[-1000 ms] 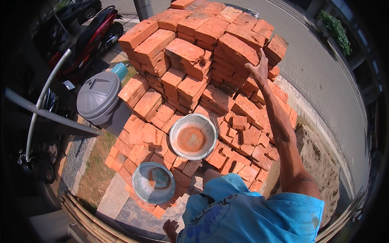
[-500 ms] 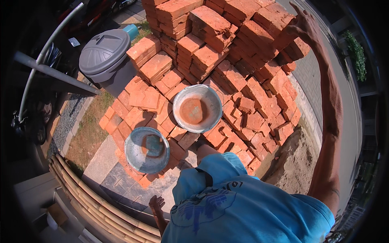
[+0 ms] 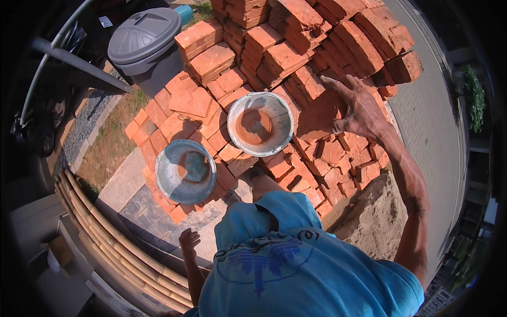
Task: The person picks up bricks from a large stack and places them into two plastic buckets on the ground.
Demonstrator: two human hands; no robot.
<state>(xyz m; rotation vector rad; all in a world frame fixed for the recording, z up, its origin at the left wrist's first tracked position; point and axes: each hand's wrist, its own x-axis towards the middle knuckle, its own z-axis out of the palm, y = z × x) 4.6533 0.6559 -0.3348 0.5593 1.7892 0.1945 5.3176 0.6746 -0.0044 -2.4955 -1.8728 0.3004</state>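
While I watch from far away, I see a red brick [image 3: 316, 115] held in the right hand [image 3: 362, 108], which is spread wide across it. It is over the brick pile [image 3: 177, 124], just right of a pale bucket [image 3: 236, 127]. The left hand [image 3: 188, 240] hangs low, loose and a bit curled, near a second bucket [image 3: 168, 164]. Farther out are a gray bin [image 3: 145, 37], bamboo poles [image 3: 116, 240] and sand [image 3: 377, 216].

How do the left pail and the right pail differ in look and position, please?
The right pail looks whitish on its walls; the left pail looks bluish grey. The left pail sits nearer the left hand, the right pail farther from it. Both are round, open-topped and stained reddish inside.
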